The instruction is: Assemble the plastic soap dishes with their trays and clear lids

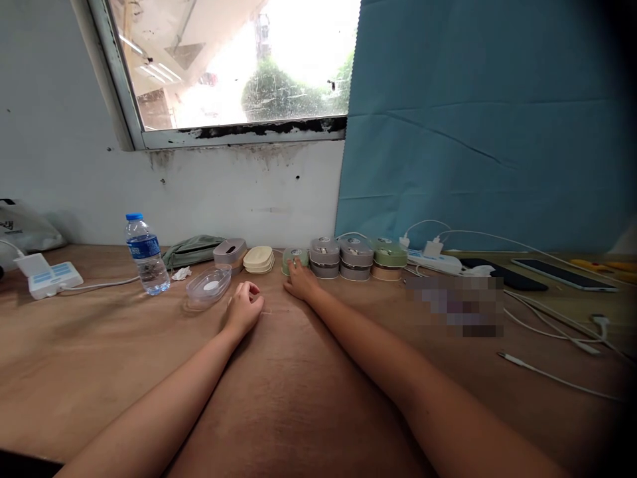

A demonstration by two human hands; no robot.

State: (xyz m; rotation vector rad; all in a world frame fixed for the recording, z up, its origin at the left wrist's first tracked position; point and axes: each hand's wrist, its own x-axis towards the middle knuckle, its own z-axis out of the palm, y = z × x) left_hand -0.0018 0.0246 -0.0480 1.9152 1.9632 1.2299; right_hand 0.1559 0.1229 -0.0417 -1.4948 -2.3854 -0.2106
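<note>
My right hand (301, 281) reaches forward to a low green lidded box (288, 253), fingertips on its front and top. Its fingers are stretched and the thumb is apart; no firm grip shows. My left hand (245, 307) rests on the table with loosely curled fingers and nothing visible in it. Left of that hand lies a clear plastic tray (196, 289) with a white round spot in it. Behind it are a small stack of cream lids (259, 260) and a pinkish-grey box with a dark slot (237, 248).
Right of the green box stand two grey two-tier boxes (324, 257) and a green-lidded one (389, 255). A water bottle (146, 255), grey-green pouch (192, 251) and power strip (54, 279) are leftward. Cables (547, 380), phones (562, 273) and a blurred patch lie rightward.
</note>
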